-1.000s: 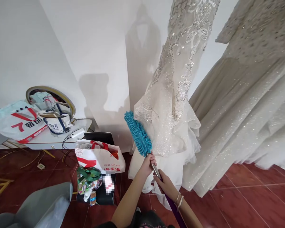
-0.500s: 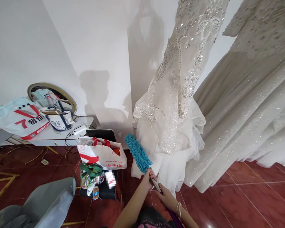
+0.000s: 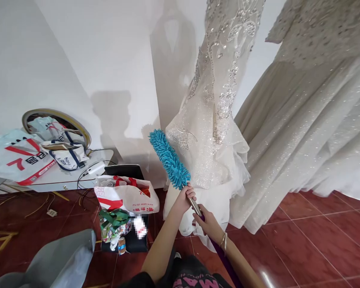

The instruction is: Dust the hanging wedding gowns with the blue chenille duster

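A blue duster (image 3: 169, 159) with a fluffy chenille head slants up and to the left in front of me. Just below its head, my left hand (image 3: 185, 198) is closed around the metal rod. My right hand (image 3: 209, 222) grips the handle lower down, where the rod meets a purple section. The duster's head is beside the left edge of a white sequined gown (image 3: 210, 156); whether they touch I cannot tell. The gown's ruffled hem hangs behind both hands.
A second sparkly gown (image 3: 291, 132) hangs at right. On the left, a white table (image 3: 54, 181) bears a round mirror (image 3: 83, 134) and bags. A paper bag (image 3: 129, 200) stands on a black seat beside a grey chair (image 3: 60, 256). Red tiles (image 3: 312, 236) cover the floor.
Both hands have lifted the duster, its head rising along the gown's left side. The view has shifted slightly, moving the gowns leftward in the picture.
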`<state>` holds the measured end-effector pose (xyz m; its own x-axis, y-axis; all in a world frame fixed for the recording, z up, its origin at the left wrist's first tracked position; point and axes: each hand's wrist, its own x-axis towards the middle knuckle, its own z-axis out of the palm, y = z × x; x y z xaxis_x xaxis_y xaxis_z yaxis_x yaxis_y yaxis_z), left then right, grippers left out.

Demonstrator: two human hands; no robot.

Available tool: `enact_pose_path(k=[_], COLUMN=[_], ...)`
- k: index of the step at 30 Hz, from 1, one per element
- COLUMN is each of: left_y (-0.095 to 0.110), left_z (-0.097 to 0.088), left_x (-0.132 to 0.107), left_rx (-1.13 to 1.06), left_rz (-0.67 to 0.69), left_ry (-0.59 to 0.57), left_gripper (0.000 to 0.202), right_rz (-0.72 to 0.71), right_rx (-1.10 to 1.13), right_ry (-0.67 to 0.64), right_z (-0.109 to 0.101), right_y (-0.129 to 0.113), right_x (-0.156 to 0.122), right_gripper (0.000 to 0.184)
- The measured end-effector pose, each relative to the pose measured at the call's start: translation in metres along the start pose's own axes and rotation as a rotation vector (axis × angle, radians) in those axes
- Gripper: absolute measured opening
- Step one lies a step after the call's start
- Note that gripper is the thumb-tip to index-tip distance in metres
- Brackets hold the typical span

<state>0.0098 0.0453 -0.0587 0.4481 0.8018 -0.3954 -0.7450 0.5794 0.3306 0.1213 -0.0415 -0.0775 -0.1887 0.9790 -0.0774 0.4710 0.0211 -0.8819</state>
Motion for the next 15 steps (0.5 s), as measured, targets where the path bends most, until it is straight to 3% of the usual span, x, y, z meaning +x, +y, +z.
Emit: enact_pose_path(k=[6,15], left_y=[-0.026,-0.053], left_z=[-0.017,-0.08], left_x=[0.019,0.015], left_rx=[-0.004,-0.021], left_rz=[-0.038,-0.142], left_ry=[0.111,0.333], left_gripper=[0.018,0.023], right_rz=[0.071,0.174], right_rx=[-0.015,-0.073], right_ry=[0.059,0.006], right_z=[0.012,0.058], right_y=[0.029,0.075], right_x=[-0.003,-0.016], right_gripper=[0.011,0.011])
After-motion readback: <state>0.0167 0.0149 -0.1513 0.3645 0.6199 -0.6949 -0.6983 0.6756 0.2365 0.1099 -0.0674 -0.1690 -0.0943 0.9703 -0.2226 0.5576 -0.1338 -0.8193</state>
